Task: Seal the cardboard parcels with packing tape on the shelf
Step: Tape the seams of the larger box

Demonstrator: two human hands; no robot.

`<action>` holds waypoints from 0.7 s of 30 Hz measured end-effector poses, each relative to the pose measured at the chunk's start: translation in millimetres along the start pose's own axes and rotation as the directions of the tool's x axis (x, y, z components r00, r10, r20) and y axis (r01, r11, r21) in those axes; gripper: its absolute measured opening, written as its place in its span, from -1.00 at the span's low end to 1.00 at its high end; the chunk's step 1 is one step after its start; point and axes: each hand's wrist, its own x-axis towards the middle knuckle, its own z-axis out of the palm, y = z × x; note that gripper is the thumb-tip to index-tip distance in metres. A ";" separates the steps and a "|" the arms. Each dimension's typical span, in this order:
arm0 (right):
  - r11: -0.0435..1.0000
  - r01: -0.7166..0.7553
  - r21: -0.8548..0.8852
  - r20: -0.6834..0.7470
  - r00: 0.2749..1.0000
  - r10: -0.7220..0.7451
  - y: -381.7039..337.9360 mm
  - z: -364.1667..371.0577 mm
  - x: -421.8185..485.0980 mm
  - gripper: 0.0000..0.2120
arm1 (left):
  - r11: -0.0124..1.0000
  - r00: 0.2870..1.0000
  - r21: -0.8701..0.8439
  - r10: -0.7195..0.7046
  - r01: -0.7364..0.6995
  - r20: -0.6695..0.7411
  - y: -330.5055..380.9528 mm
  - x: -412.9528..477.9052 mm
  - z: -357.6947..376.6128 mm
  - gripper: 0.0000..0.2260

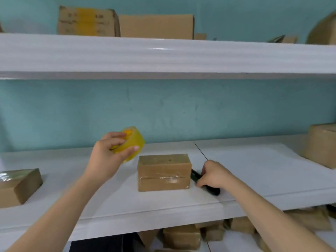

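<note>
A small cardboard parcel [164, 172] stands in the middle of the white shelf [112, 197], with clear tape across its front and top. My left hand [107, 154] holds a yellow roll of packing tape [133, 143] in the air, up and to the left of the parcel. My right hand [213, 174] rests on the shelf just right of the parcel, fingers closed on a black-handled cutter [209, 188] whose tip points at the parcel's right side.
A taped parcel [17, 186] lies at the shelf's left end and a bigger carton [321, 144] at the right end. Cartons [156, 26] stand on the upper shelf [163, 57]. Several parcels [181, 237] lie on the floor below.
</note>
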 end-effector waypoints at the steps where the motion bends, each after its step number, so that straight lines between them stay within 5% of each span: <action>1: 1.000 -0.001 -0.022 -0.013 1.000 0.000 1.8 -3.9 -1.2 -0.72 | 0.999 1.000 -0.039 0.007 -0.007 0.002 6.4 3.2 4.5 -0.78; 6: 0.990 -0.058 0.131 -0.147 0.986 0.077 42.8 -49.6 -23.7 -0.76 | 0.981 0.994 -0.168 0.104 -0.099 0.019 48.9 19.3 38.5 -0.86; 12: 0.976 -0.199 0.083 -0.382 0.899 0.216 123.2 -110.0 -78.3 -0.75 | 0.921 0.940 -0.367 0.232 -0.130 0.248 95.7 14.5 123.9 -0.86; 21: 0.949 -0.258 0.179 -0.489 0.814 0.314 230.7 -173.7 -142.5 -0.64 | 0.919 0.874 -0.388 0.246 -0.073 0.418 151.1 -10.1 247.8 -0.85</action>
